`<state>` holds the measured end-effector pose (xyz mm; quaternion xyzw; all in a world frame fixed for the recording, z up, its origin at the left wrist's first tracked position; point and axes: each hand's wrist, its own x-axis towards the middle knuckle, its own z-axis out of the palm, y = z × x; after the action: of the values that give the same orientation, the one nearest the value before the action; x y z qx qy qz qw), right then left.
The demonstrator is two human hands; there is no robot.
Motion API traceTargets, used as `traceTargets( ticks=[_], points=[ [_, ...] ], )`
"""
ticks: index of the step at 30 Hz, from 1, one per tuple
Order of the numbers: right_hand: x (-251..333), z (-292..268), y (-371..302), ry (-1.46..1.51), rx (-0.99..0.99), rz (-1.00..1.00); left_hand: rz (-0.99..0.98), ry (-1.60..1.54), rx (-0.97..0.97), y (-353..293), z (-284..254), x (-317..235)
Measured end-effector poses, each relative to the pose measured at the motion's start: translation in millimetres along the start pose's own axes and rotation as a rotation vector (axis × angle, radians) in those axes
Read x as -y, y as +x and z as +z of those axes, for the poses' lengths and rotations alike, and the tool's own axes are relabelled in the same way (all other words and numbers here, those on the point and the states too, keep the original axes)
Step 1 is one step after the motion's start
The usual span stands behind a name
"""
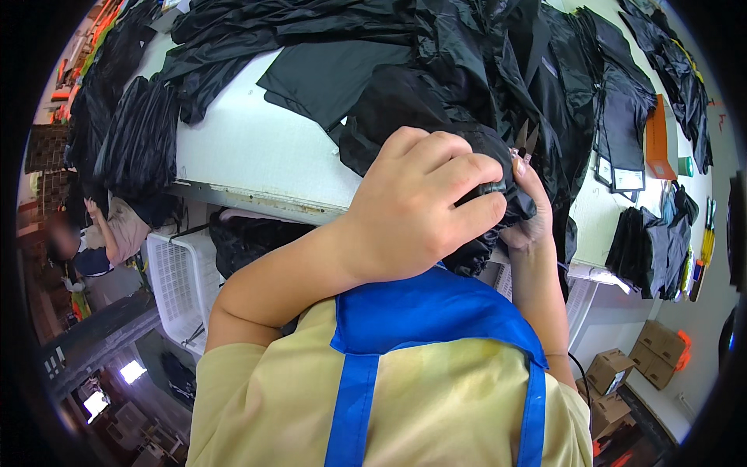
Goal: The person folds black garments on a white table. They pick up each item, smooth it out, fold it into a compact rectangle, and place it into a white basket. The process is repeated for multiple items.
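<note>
a blue apron [432, 311] is worn over a yellow shirt [443, 397]. just beyond it, a black garment [416, 105] is held bunched at the near edge of the white bench [241, 148], gripped by the curled fingers of the left hand [432, 191]. small scissors [522, 137] are held by the right hand [535, 198] — blades parted and pointed away from the body — while its other fingers are mostly hidden by cloth. a white basket [187, 272] is seen left, below the bench. the bench's far side is covered by more black clothes [311, 19]. farther off, another person [117, 233] is seen at left, cardboard boxes [607, 370] at right.
</note>
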<state>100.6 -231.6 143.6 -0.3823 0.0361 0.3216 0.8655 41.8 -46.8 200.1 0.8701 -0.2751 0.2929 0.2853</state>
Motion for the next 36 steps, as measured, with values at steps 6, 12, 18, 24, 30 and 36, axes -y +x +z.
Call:
traceTargets(
  ticks=[6,12,18,24,30,36],
  points=[
    [4.2,10.6,-2.7,0.054,0.015,0.034,-0.032,-0.122,0.016,1.5,5.0,3.8],
    [-2.1,12.0,-1.1,0.073,-0.055,-0.012,-0.231,-0.521,0.098,3.9,-8.2,-2.7],
    [6.4,28.0,-8.5,0.023,-0.307,-0.017,-0.292,-0.662,0.146,9.6,-16.1,-4.2],
    [39.4,23.1,-54.8,-1.138,-0.324,-0.755,-0.304,-0.607,0.121,12.2,-21.4,-1.3],
    [47.1,60.0,-72.1,-1.803,-0.223,-0.931,-0.298,-0.611,0.128,13.3,-14.8,-2.8],
    [43.3,60.2,-65.8,-1.776,-0.196,-0.962,-0.36,-0.636,0.176,11.5,-15.4,-5.1]
  ],
)
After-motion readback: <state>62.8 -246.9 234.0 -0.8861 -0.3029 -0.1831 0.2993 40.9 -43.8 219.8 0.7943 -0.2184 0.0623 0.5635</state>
